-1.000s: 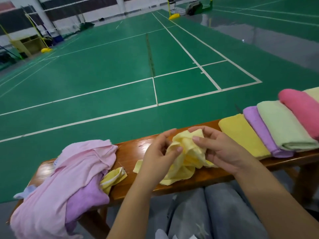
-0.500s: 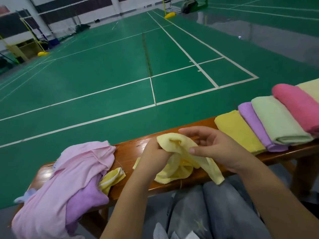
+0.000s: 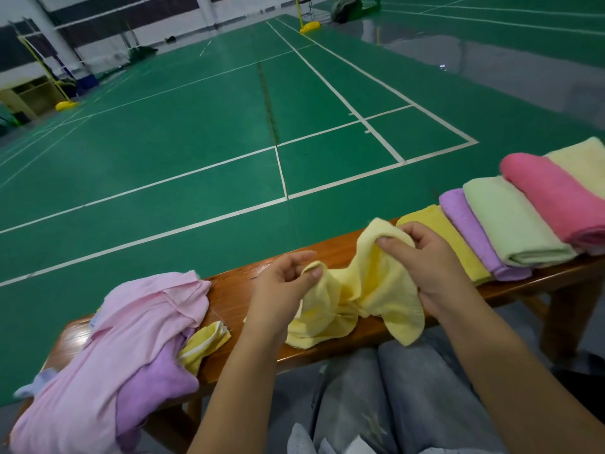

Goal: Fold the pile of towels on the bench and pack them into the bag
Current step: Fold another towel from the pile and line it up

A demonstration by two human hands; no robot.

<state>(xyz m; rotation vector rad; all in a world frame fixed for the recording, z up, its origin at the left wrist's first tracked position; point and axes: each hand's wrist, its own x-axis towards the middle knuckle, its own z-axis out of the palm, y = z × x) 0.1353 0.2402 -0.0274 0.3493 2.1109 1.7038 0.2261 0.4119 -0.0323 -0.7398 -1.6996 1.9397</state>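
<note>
hands had drawn apart since a moment before, and the crumpled pale yellow cloth towel (image 3: 360,290), bunched between them a second ago, was now stretched across the gap, its lower folds sagging onto the brown wooden bench (image 3: 235,290). that read as the opening-out step, corners being found so a first fold could be laid flat. the left hand (image 3: 281,290) sat lower, thumb and forefinger pinching one gathered edge; the right hand (image 3: 425,263) was raised higher, fingers curled over the opposite edge, wrist cocked inward. whether either pinch was on a true corner seemed likely but the bunching hid it. the row of folded towels (image 3: 510,221) lay to the right on the bench, the unfolded heap of pink and purple towels (image 3: 131,339) to the left. no bag showed, so packing looked far off.
</note>
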